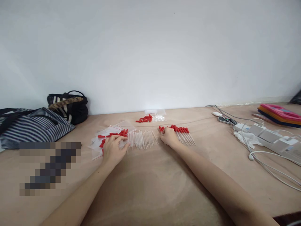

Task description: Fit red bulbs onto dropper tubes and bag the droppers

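My left hand (115, 148) has its thumb and fingers apart, over the plastic bags (96, 145) and beside loose red rubber bulbs (123, 132). Right of it lies a row of thin clear glass tubes (142, 139). My right hand (168, 137) has its fingers bent together at the left end of a row of droppers with red bulbs (184, 130); what its fingertips hold is hidden. Farther back, a small heap of red bulbs (146, 118) sits next to a clear bag with short tubes (158, 117).
At the left stand a striped bag (35, 125) and a black bag (78, 110), with a blurred-out item (54, 166) in front. To the right are white chargers (270, 133) on a power strip, white cables (270, 166), a dark device (227, 120) and stacked colourful trays (279, 114).
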Tool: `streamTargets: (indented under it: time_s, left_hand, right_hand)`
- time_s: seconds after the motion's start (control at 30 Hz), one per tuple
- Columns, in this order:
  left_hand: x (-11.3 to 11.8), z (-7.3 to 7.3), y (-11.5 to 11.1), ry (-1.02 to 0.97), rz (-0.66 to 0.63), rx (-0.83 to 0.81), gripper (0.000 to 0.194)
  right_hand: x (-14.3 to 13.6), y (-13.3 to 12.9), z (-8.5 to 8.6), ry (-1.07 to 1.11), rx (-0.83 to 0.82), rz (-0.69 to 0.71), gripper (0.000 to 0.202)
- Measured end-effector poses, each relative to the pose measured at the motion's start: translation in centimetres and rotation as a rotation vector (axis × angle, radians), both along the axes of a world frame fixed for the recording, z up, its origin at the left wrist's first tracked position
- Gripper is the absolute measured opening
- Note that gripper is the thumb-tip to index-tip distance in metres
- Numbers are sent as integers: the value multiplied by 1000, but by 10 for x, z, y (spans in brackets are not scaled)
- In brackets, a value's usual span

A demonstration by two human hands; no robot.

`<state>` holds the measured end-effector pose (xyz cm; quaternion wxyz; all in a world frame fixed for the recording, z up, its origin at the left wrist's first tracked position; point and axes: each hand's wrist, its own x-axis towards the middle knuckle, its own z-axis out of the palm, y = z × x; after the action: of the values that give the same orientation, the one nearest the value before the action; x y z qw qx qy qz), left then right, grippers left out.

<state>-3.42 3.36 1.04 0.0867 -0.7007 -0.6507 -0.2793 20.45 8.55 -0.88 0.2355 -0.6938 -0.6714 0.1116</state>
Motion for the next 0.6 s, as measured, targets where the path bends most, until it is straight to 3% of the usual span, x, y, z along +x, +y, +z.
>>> streamTargets:
  time_s: [0.27, 0.6]
  left_hand:
    - [-23, 5, 10, 59, 231, -160, 30]
    - [-7, 3, 22, 286, 216, -43, 29]
  right_hand:
    - [-3, -5, 6, -42, -42, 2, 18]
    - [-24, -11, 22, -144, -107, -8, 29]
